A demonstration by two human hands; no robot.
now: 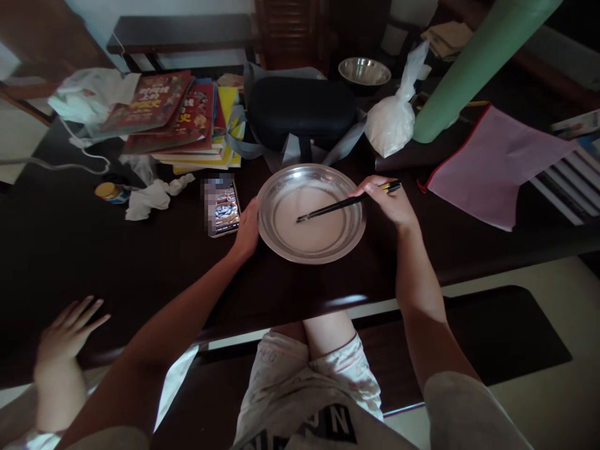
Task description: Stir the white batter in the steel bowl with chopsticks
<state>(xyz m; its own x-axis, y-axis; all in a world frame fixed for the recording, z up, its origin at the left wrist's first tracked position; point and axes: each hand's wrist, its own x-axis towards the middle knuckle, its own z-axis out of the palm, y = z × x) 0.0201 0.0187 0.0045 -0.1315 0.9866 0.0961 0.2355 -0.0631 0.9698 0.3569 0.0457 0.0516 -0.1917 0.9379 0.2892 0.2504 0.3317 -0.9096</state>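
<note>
A wide stainless-steel basin (313,255) stands on the dark table in front of me, with a pale, milky liquid (312,234) in its bottom. My left hand (248,230) is closed against the basin's left side, holding its rim; part of the fingers is hidden. My right hand (392,203) is closed around a pair of black chopsticks (335,204) with gold-coloured bands near the top. Their tips slant down to the left and touch the liquid near the basin's middle. Just left of my left hand lies a phone (225,209) with its screen lit.
Behind the basin sit a black case (302,109) and a tied bag of white powder (391,122). Books (173,119), crumpled tissue (150,199) and a yellow-lidded jar (110,192) are left. A pink pouch (492,165) lies right. Another person's hand (70,331) is at the lower left.
</note>
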